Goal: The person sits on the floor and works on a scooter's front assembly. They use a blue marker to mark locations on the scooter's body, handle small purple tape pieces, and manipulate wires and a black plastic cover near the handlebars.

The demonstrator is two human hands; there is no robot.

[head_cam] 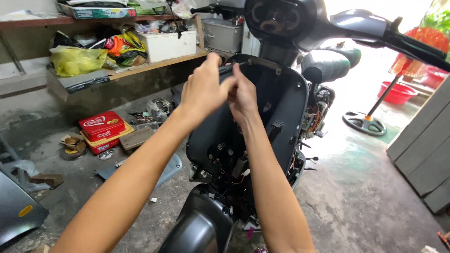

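A dark grey scooter [281, 107] stands in front of me with its front panel [286, 93] stripped, wiring and bolts showing below. My left hand [202, 89] is closed around the top edge of that inner panel, near a dark slim tool or rim piece [227, 69]. My right hand [243, 93] sits right beside it, fingers pinched at the same spot on the panel's upper edge. Both forearms reach up from the bottom of the view. What the fingertips hold is hidden by the hands.
Cluttered wooden shelves [154, 63] line the left wall, with a yellow bag [77, 61] and white box [168, 44]. Red tins [102, 126], a loose grey panel [161, 171] and scraps lie on the concrete floor. A fan stand base [364, 122] and red basin [397, 92] stand at right.
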